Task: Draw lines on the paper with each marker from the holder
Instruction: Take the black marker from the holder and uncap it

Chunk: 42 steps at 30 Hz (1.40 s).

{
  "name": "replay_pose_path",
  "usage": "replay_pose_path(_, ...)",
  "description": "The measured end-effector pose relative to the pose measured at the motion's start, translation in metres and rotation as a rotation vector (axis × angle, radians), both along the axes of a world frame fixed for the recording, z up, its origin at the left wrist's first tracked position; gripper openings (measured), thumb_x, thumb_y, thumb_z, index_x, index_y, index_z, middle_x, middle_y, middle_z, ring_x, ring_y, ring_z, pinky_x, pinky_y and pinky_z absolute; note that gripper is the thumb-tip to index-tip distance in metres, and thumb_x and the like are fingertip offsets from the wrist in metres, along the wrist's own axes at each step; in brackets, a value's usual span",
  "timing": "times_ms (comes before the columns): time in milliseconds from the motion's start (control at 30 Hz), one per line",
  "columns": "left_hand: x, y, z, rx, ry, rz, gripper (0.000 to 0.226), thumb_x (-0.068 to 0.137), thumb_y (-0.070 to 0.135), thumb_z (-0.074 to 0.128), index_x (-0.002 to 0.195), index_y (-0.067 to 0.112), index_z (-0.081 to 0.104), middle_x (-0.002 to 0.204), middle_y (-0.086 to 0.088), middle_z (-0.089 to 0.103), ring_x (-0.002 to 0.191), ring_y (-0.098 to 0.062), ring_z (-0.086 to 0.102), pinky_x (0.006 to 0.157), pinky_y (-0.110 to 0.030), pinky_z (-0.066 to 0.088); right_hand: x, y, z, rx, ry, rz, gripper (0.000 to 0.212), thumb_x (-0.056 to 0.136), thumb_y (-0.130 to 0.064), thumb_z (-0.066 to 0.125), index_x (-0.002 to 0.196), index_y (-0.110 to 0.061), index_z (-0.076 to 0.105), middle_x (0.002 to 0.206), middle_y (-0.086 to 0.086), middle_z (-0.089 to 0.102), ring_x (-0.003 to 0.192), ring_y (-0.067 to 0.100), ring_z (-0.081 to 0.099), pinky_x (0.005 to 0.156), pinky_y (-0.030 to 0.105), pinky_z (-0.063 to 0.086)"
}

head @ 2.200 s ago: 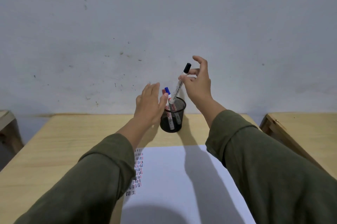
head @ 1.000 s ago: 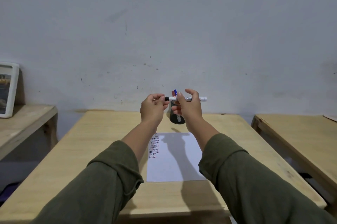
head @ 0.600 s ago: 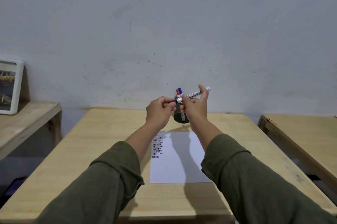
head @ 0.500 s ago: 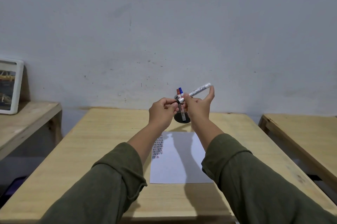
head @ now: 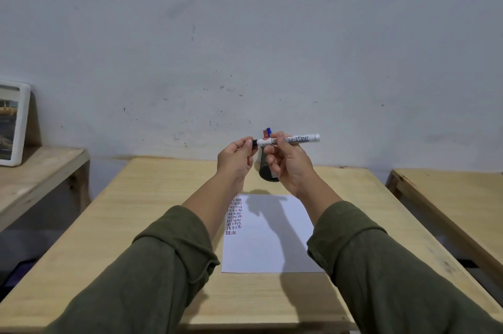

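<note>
Since half a second ago you levelled the marker (head: 288, 140); right hand (head: 288, 162) gripped its barrel, left hand (head: 236, 160) pinched the black cap (head: 254, 142); pulling straight apart was best.

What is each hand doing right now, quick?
Left hand: closed, pinching the black cap end of the marker.
Right hand: closed, holding the marker's white barrel.

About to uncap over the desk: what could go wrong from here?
The marker is held level above the paper, the left hand pinching its black cap and the right hand gripping the barrel. A sudden release could jerk an elbow into the holder behind, or drop the cap off the desk.
</note>
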<state>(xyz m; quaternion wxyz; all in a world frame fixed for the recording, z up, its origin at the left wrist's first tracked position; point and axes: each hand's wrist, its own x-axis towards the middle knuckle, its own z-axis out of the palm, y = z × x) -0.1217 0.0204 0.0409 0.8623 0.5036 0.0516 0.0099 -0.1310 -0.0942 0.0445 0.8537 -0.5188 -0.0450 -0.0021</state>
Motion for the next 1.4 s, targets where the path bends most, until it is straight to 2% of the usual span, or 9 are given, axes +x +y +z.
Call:
replay_pose_path(200, 0.002, 0.001, 0.001, 0.065, 0.076, 0.043, 0.022, 0.092, 0.014, 0.054, 0.11, 0.005, 0.063, 0.076, 0.003, 0.061, 0.066, -0.002, 0.054, 0.057, -0.013, 0.042, 0.004, 0.003, -0.001, -0.005, -0.031, -0.028, 0.021, 0.098, -0.024, 0.046, 0.088, -0.008, 0.055, 0.048, -0.001, 0.06, 0.038, 0.007, 0.051, 0.035, 0.014, 0.035)
replay_pose_path(400, 0.002, 0.002, 0.002, 0.135, 0.135, 0.07, 0.013, 0.09, 0.017, 0.057, 0.086, 0.007, 0.065, 0.066, -0.002, 0.056, 0.058, -0.009, 0.048, 0.059, -0.018, 0.043, 0.003, -0.002, -0.006, -0.056, -0.075, -0.01, 0.017, 0.098, -0.02, 0.045, 0.096, -0.006, 0.054, 0.051, 0.001, 0.06, 0.04, 0.009, 0.051, 0.037, 0.016, 0.039)
replay_pose_path(700, 0.001, 0.008, -0.002, 0.143, 0.244, -0.053, 0.02, 0.092, 0.016, 0.054, 0.075, 0.008, 0.059, 0.07, -0.001, 0.06, 0.051, -0.002, 0.048, 0.04, -0.011, 0.043, 0.0, -0.005, -0.015, -0.13, -0.074, 0.005, 0.018, 0.1, -0.02, 0.042, 0.09, -0.011, 0.054, 0.052, 0.001, 0.058, 0.041, 0.009, 0.051, 0.04, 0.017, 0.039)
replay_pose_path(800, 0.001, 0.009, -0.005, 0.192, 0.19, -0.041, 0.019, 0.092, 0.018, 0.055, 0.078, 0.007, 0.063, 0.07, 0.0, 0.06, 0.056, -0.004, 0.05, 0.051, -0.014, 0.047, 0.0, -0.003, -0.016, -0.081, -0.052, -0.011, 0.019, 0.1, -0.021, 0.042, 0.09, -0.01, 0.055, 0.051, 0.0, 0.058, 0.041, 0.009, 0.051, 0.039, 0.016, 0.039)
replay_pose_path(900, -0.002, 0.007, -0.009, 0.153, 0.002, -0.043, 0.022, 0.093, 0.018, 0.054, 0.107, 0.004, 0.063, 0.08, 0.002, 0.062, 0.073, -0.004, 0.055, 0.068, -0.016, 0.045, 0.002, -0.001, -0.012, 0.045, -0.003, -0.03, 0.024, 0.099, -0.026, 0.042, 0.091, -0.009, 0.057, 0.049, 0.0, 0.059, 0.039, 0.007, 0.052, 0.037, 0.014, 0.039)
replay_pose_path(967, -0.004, 0.006, -0.01, 0.128, -0.112, -0.068, 0.023, 0.093, 0.014, 0.052, 0.114, 0.011, 0.061, 0.089, 0.007, 0.064, 0.085, -0.002, 0.057, 0.071, -0.016, 0.042, 0.003, -0.001, -0.009, 0.137, 0.018, -0.026, 0.026, 0.1, -0.027, 0.042, 0.088, -0.009, 0.056, 0.047, 0.001, 0.06, 0.037, 0.007, 0.052, 0.036, 0.013, 0.04)
replay_pose_path(1100, -0.001, 0.002, -0.01, 0.155, -0.175, 0.038, 0.02, 0.091, 0.009, 0.054, 0.108, 0.008, 0.065, 0.088, 0.009, 0.067, 0.083, -0.003, 0.06, 0.067, -0.013, 0.04, 0.002, 0.002, -0.01, 0.182, 0.03, -0.006, 0.025, 0.099, -0.028, 0.042, 0.091, -0.01, 0.056, 0.048, 0.0, 0.059, 0.039, 0.006, 0.054, 0.037, 0.013, 0.041)
replay_pose_path(1300, 0.007, 0.002, -0.014, 0.15, 0.004, 0.138, 0.022, 0.088, 0.023, 0.062, 0.101, 0.008, 0.07, 0.076, 0.004, 0.066, 0.07, -0.006, 0.059, 0.076, -0.022, 0.045, 0.0, 0.005, -0.013, 0.094, -0.031, 0.007, 0.021, 0.1, -0.022, 0.041, 0.092, -0.009, 0.056, 0.053, 0.001, 0.061, 0.045, 0.007, 0.056, 0.047, 0.014, 0.047)
replay_pose_path(1400, 0.011, 0.003, -0.015, 0.137, 0.093, 0.171, 0.022, 0.086, 0.032, 0.062, 0.078, 0.014, 0.069, 0.07, 0.003, 0.065, 0.061, -0.006, 0.056, 0.07, -0.024, 0.044, -0.002, 0.006, -0.015, 0.033, -0.052, 0.027, 0.021, 0.1, -0.02, 0.04, 0.092, -0.011, 0.057, 0.056, 0.0, 0.062, 0.048, 0.008, 0.057, 0.047, 0.015, 0.048)
